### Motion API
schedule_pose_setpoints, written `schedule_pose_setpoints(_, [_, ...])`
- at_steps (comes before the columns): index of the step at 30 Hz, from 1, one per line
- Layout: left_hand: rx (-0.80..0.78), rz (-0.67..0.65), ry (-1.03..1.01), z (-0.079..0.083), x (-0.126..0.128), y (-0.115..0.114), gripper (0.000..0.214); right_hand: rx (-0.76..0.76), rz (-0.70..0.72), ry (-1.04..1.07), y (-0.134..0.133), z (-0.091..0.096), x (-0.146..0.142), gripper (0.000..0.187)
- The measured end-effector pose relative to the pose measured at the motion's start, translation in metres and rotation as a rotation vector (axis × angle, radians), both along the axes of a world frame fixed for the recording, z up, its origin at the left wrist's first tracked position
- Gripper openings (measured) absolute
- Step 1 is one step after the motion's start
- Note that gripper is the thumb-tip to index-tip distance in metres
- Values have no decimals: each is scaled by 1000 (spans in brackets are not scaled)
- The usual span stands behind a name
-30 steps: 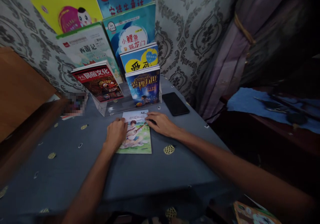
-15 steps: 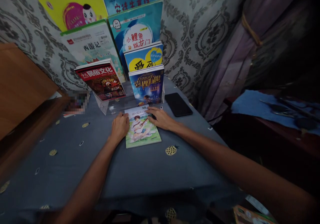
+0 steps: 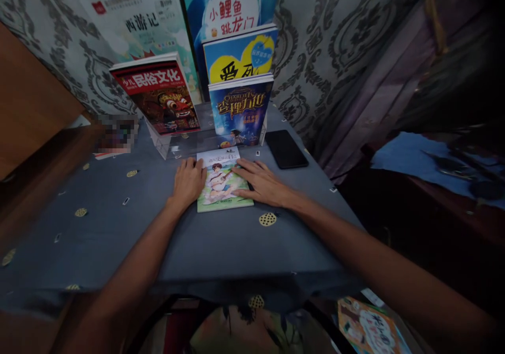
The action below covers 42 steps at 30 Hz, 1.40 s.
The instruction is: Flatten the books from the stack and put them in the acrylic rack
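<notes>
A thin green-covered book (image 3: pixel 221 183) lies flat on the grey tablecloth (image 3: pixel 165 249), just in front of a clear tiered book stand (image 3: pixel 185 144). My left hand (image 3: pixel 188 183) rests on the book's left edge, fingers curled loosely over it. My right hand (image 3: pixel 262 183) lies flat on the book's right edge, fingers stretched out towards the cover. On the stand, a red book (image 3: pixel 158 93) sits on the left and a dark blue book (image 3: pixel 240 109) on the right, with a yellow-and-blue book (image 3: pixel 240 54) behind it.
A black phone (image 3: pixel 286 149) lies to the right of the stand. Taller books lean on the patterned wall (image 3: pixel 315 43). A wooden panel (image 3: pixel 27 101) stands at left, a curtain (image 3: pixel 379 96) at right. Another book (image 3: pixel 365 327) lies below the table edge.
The view has dropped and moved closer. My right hand has flattened over the book's right edge, and my left hand has shifted a little onto its left edge.
</notes>
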<state>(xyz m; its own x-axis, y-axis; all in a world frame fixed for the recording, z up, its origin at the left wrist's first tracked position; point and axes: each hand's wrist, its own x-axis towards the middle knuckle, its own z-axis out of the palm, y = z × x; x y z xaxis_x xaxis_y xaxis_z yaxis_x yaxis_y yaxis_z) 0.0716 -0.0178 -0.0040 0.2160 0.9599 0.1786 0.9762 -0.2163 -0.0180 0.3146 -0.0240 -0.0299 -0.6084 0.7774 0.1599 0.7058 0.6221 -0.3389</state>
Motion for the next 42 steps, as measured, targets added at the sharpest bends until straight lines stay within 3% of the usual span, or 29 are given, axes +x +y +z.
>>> schedule_pose_setpoints(6, [-7, 16, -25, -2, 1, 0, 42, -108, 74, -46, -13, 6, -2, 105])
schedule_pose_setpoints(13, [28, -17, -30, -1, 3, -6, 40, -106, 81, -32, -15, 2, -2, 102])
schedule_pose_setpoints(15, [45, -131, -53, -1, 6, -11, 39, -92, 85, -33, -15, 1, -1, 100])
schedule_pose_setpoints(17, [6, -327, -87, -1, 9, -17, 42, -87, 91, -36, -14, 1, -1, 100])
schedule_pose_setpoints(19, [-97, -492, -115, 0, 12, -22, 55, -94, 96, -38, -13, 0, 0, 101])
schedule_pose_setpoints(21, [-225, -555, -125, 0, 11, -25, 75, -99, 104, -33, -12, 0, 1, 102])
schedule_pose_setpoints(24, [-367, -557, -126, 2, 3, -23, 94, -91, 114, -7, -10, -1, 3, 100])
schedule_pose_setpoints(32, [-554, -442, -116, 19, -26, -12, 112, -100, 116, 41, -9, -4, 6, 97])
schedule_pose_setpoints(35, [-577, -381, -98, 22, -32, -11, 120, -109, 109, 36, -9, -2, 6, 97])
schedule_pose_setpoints(42, [-548, -418, -175, 14, -41, -8, 114, -126, 117, 66, -8, 1, 7, 94])
